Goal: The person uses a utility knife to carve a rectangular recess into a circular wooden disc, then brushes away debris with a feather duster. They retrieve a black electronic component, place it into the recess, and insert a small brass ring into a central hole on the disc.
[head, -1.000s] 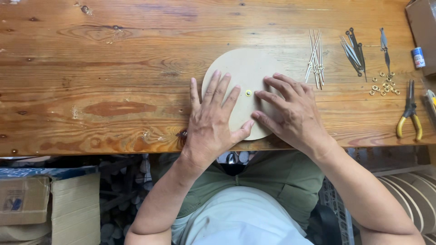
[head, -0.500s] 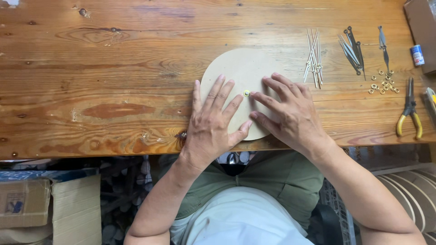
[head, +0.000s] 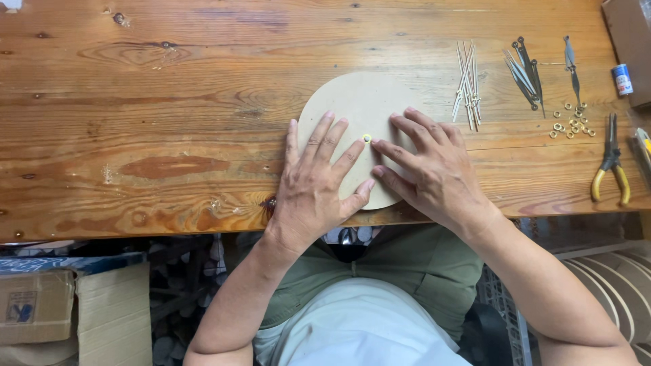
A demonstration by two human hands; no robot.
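Round wooden disc (head: 356, 108) lies flat under both hands, left hand (head: 315, 179) and right hand (head: 434, 169) pressing with fingers spread, grasping nothing, flanking its small centre ring (head: 367, 138).

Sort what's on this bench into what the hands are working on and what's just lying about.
In hand: round wooden disc, small brass ring at its centre, left hand and right hand flat on it.

Lying about: thin metal rods, dark metal strips, small brass nuts, yellow-handled pliers, cardboard boxes.

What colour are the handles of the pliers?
Yellow, on the pliers in the head view.
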